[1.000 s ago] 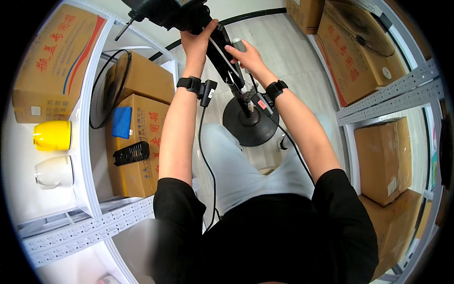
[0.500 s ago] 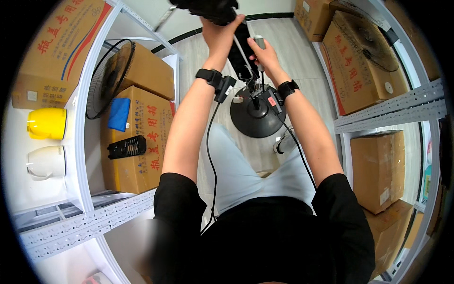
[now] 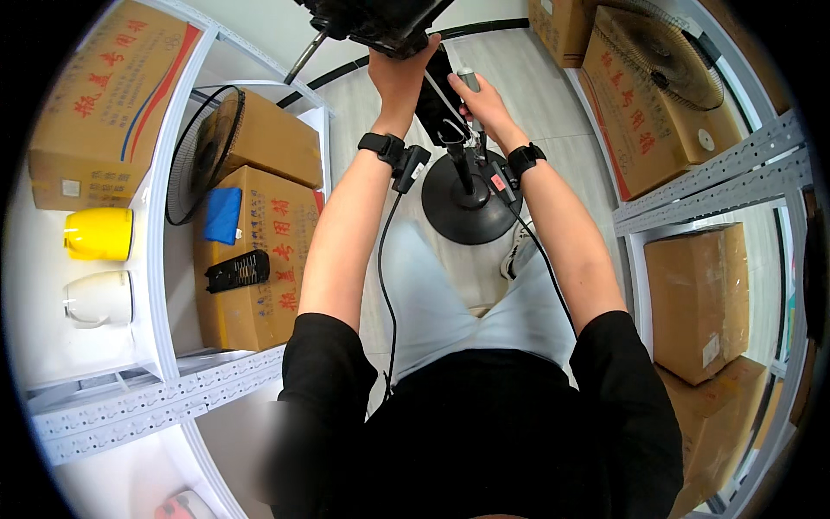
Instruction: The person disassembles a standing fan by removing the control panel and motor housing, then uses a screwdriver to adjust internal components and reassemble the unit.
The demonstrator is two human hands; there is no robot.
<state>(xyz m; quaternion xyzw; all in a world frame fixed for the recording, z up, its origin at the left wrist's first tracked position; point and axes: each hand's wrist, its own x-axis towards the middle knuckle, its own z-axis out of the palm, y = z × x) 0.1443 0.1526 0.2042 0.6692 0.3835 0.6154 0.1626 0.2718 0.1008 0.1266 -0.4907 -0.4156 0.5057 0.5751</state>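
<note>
My left hand [image 3: 400,85] is closed around the underside of a black fan motor housing [image 3: 380,24], which is cut off by the top edge. A bare metal shaft [image 3: 307,56] sticks out of the housing to the left. Below it stands the fan's black column [image 3: 437,108], with a pale cable running along it, on a round black base [image 3: 458,227] on the floor. My right hand [image 3: 487,104] grips a screwdriver [image 3: 469,80] by its grey-green handle, just right of the column. The screwdriver's tip is hard to make out near the column's lower part.
Shelving on the left holds cartons, a black fan guard [image 3: 203,160], a blue packet [image 3: 223,214], a black slotted cover [image 3: 238,272], a yellow kettle [image 3: 99,233] and a white kettle [image 3: 99,298]. Another fan guard [image 3: 661,56] leans on a carton [image 3: 635,143] at right. Wrist-worn devices trail black cables.
The motor housing has swung lower into view, baring more of its shaft. My left hand still supports it, and my right hand keeps its grip on the screwdriver. The whole view has shifted slightly.
</note>
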